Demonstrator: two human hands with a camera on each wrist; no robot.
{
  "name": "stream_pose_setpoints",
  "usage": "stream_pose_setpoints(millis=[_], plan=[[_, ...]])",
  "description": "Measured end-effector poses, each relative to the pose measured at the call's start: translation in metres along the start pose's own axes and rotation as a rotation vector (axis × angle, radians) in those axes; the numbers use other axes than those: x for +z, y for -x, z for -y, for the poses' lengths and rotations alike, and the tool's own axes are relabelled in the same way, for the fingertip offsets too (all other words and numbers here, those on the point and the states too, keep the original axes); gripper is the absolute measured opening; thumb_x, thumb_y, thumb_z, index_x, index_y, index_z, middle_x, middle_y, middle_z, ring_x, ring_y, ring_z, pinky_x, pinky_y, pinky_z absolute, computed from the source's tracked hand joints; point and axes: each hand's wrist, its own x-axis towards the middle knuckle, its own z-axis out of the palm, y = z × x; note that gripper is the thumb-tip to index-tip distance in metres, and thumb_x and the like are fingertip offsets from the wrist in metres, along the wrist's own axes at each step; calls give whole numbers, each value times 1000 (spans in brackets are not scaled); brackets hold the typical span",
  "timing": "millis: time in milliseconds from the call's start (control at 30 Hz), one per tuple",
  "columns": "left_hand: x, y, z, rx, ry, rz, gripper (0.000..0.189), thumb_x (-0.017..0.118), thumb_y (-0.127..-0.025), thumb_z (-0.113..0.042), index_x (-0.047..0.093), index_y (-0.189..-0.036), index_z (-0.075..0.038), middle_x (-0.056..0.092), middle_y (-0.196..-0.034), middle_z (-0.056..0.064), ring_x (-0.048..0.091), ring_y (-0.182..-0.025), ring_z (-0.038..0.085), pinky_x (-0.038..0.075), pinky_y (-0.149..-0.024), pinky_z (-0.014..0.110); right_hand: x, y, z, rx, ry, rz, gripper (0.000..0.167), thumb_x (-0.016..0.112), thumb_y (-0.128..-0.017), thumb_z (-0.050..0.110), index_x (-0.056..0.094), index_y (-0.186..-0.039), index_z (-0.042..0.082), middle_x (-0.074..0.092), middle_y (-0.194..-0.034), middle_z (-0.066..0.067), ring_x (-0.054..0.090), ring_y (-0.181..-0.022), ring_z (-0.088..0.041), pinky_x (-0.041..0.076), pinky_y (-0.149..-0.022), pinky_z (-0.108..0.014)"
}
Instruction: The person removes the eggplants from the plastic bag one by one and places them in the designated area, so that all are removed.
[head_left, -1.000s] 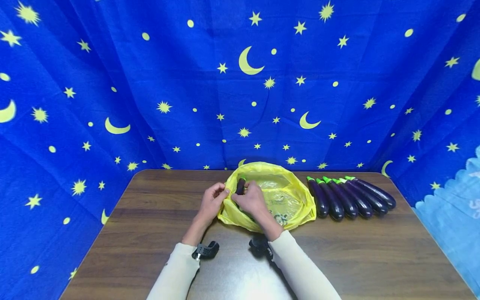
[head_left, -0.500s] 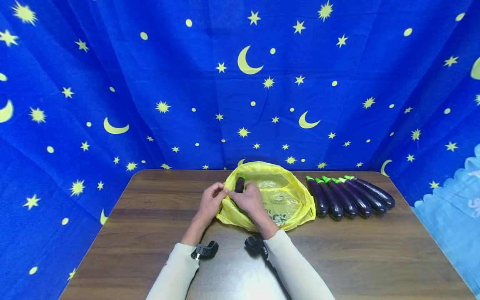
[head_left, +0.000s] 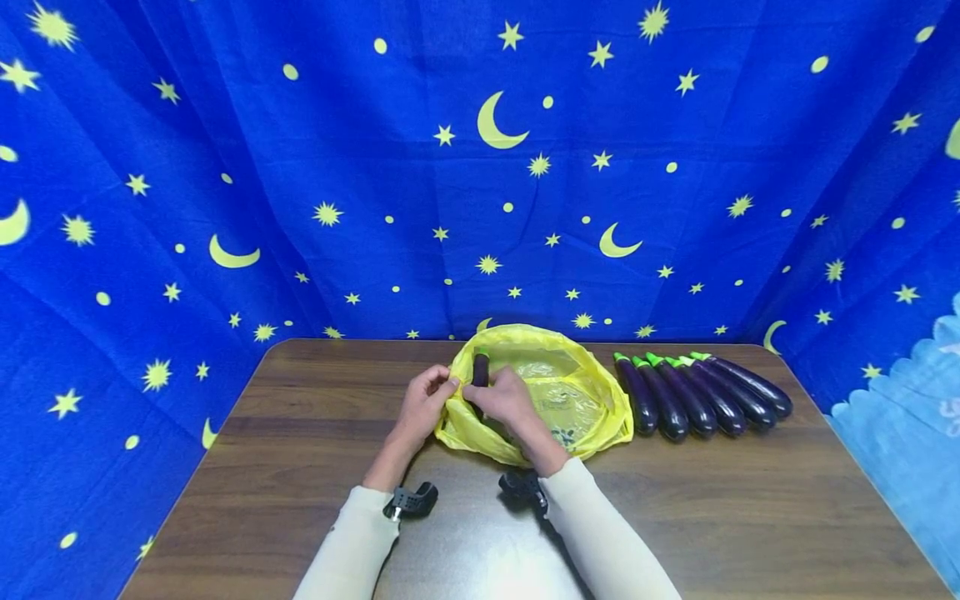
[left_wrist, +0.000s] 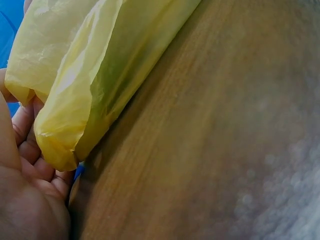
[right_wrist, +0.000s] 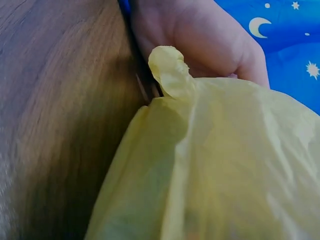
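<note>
A yellow plastic bag (head_left: 573, 342) lies with its mouth spread wide at the back middle of the table. My left hand (head_left: 422, 407) pinches the bag's left rim between thumb and fingers. Its palm (left_wrist: 27, 205) shows beside the crumpled plastic in the left wrist view. Inside the bag, near its left side, is a dark purple eggplant (head_left: 481, 368) with a green stem end. My right hand (head_left: 508, 402) reaches into the bag and grips this eggplant, whose lower part is hidden. In the right wrist view, the bag's plastic (right_wrist: 225, 165) covers most of that hand's fingers.
Several more eggplants (head_left: 675, 400) lie in a slanted row just right of the bag. The brown wooden table (head_left: 315, 417) ends at a blue curtain (head_left: 420, 192) with yellow moons and stars. Light blue cloth (head_left: 907, 442) hangs at the right.
The eggplant in the bag has shifted slightly left and away from me, showing more of its length. My right hand dipped left and came back; the left hand stays at the rim.
</note>
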Motion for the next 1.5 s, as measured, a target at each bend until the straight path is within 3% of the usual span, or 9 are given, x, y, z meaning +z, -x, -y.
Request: stream_pose_setpoints(millis=[300,533,667,867,1133,1500], plan=[[2,1,-2,-9,14,-3,11,65,-99,-1,67,-100,9,63,-88,5,59,-75,9,49,-66,22,-14,3,-1,34,51,46,40,80,-79,25,45,-61,19,41,-60,4,39,-55,-15,32,-49,-29],[1,1,0,-10,-10,-8,9,65,-98,-1,68,-100,8,65,-89,3,60,-76,10,50,-67,22,-23,6,-4,29,36,57,34,80,-78,21,51,-63,16,52,-66,0,49,-61,-17,40,-51,-29],[0,0,1,-17,-16,-8,9,65,-98,-1,68,-99,7,65,-88,3,60,-75,9,50,-66,22,-27,8,-5,22,32,61,23,81,-77,19,61,-79,8,61,-81,-5,56,-73,-20,45,-59,-29],[0,0,1,-8,-17,-11,10,65,-98,-1,68,-99,8,66,-88,3,61,-74,10,50,-65,23,-39,13,-4,-15,82,83,35,82,-77,17,64,-104,2,61,-87,-7,58,-78,-22,47,-63,-30],[1,-1,1,-29,-26,-19,10,64,-99,1,67,-101,11,66,-89,7,59,-74,9,49,-65,22,-56,17,-8,-51,72,133,46,81,-77,10,64,-118,0,68,-95,-10,64,-81,-22,53,-68,-31],[1,-1,-2,-19,-25,-13,10,65,-98,1,68,-102,10,67,-93,15,59,-76,9,50,-67,22,-74,22,-12,-88,95,141,47,81,-74,5,65,-118,2,68,-99,-13,64,-82,-24,53,-64,-32]])
